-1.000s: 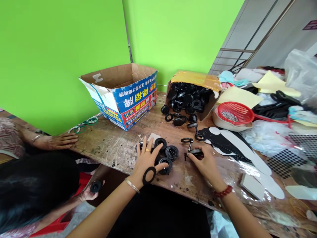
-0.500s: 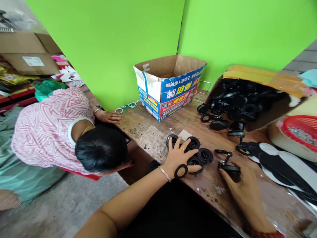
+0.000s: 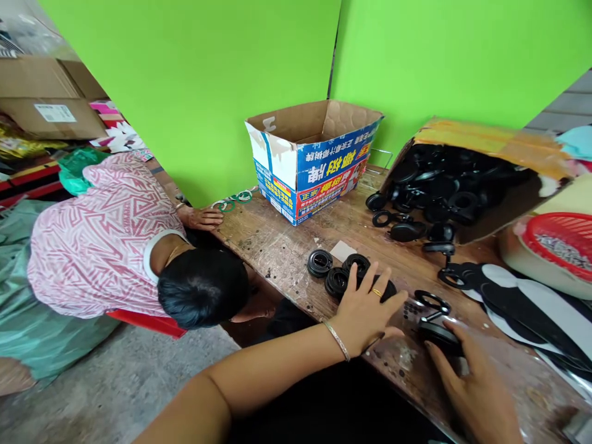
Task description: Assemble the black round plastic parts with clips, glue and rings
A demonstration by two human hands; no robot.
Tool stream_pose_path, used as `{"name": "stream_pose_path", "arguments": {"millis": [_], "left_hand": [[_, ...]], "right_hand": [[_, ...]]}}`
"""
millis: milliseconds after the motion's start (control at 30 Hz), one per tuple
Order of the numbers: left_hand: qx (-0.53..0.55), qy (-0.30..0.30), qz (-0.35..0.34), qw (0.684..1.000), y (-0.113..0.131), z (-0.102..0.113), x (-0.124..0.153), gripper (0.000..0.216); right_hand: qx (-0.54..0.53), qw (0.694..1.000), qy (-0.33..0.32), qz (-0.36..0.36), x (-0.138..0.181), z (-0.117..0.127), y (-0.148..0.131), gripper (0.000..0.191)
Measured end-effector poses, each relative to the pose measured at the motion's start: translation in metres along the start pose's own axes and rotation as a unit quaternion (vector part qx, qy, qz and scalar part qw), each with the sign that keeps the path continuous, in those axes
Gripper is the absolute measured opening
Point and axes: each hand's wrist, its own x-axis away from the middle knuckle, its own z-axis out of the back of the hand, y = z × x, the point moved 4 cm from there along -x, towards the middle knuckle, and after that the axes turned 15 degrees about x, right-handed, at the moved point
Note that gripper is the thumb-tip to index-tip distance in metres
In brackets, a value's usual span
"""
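Observation:
My left hand (image 3: 367,311) lies flat, fingers spread, on the wooden table (image 3: 287,253) over a cluster of black ribbed rings (image 3: 335,274); two or three rings show beyond its fingertips. A thin black ring seems tucked under its palm edge, near the thumb. My right hand (image 3: 472,382) reaches from the lower right, its fingertips on a black round part (image 3: 437,333) beside a black ring with a stem (image 3: 432,302). Its fingers are curled around that part's near edge.
A printed blue cardboard box (image 3: 314,157) stands open at the back. A tipped brown box (image 3: 467,179) spills black parts. A red basket (image 3: 562,237) and black-and-white insoles (image 3: 522,305) lie right. Another person in a pink patterned top (image 3: 102,240) bends low at the table's left edge, hand (image 3: 201,217) on it.
My left hand slid to the right off the far rings, uncovering them. The right hand stayed on the black round part. The other person bent lower.

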Motion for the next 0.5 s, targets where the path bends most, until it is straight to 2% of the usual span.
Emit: {"name": "stream_pose_path", "arguments": {"millis": [133,267,367,500], "left_hand": [[-0.018,-0.036,0.011,0.999,-0.005,-0.014,-0.003,0.059],[-0.013,-0.043,0.024,0.999,-0.018,-0.008,-0.008,0.06],[-0.02,-0.039,0.045,0.998,-0.027,-0.003,-0.013,0.063],[-0.021,-0.028,0.032,0.999,-0.031,-0.007,-0.014,0.064]], "right_hand": [[-0.006,0.999,-0.019,-0.041,0.006,0.008,0.004,0.046],[0.0,0.995,-0.017,-0.098,0.011,0.011,0.001,0.051],[-0.007,0.995,-0.01,-0.102,0.015,0.006,-0.004,0.057],[-0.005,0.996,0.006,-0.093,0.018,-0.001,-0.008,0.062]]}}
